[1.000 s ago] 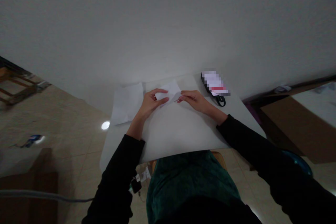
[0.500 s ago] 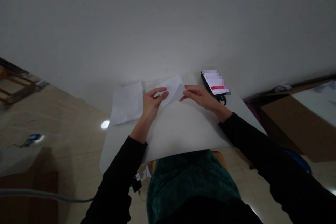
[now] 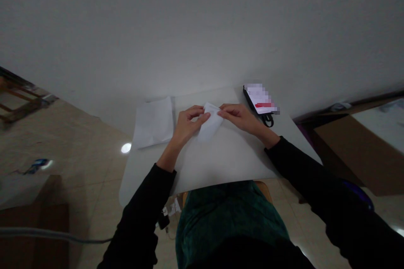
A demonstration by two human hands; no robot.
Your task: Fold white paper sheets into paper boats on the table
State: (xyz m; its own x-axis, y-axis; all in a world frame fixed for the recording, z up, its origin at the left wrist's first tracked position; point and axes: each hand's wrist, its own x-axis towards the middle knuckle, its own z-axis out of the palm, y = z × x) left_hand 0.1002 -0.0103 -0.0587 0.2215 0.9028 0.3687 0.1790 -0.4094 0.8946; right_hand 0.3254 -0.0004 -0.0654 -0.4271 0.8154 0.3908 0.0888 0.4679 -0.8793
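Note:
A small folded piece of white paper is held just above the white table, near its far half. My left hand pinches the paper's upper left edge with curled fingers. My right hand pinches its upper right corner. Both hands meet at the top of the paper, and its lower end hangs toward me. Black sleeves cover both arms.
A flat white sheet lies at the table's far left corner, overhanging the edge. A dark phone with a lanyard lies at the far right, by the white wall. Tiled floor and brown cardboard flank the table.
The paper was spread wider between my hands and tilted up toward the wall; now it is folded narrower and turned down toward me, with my hands brought closer together.

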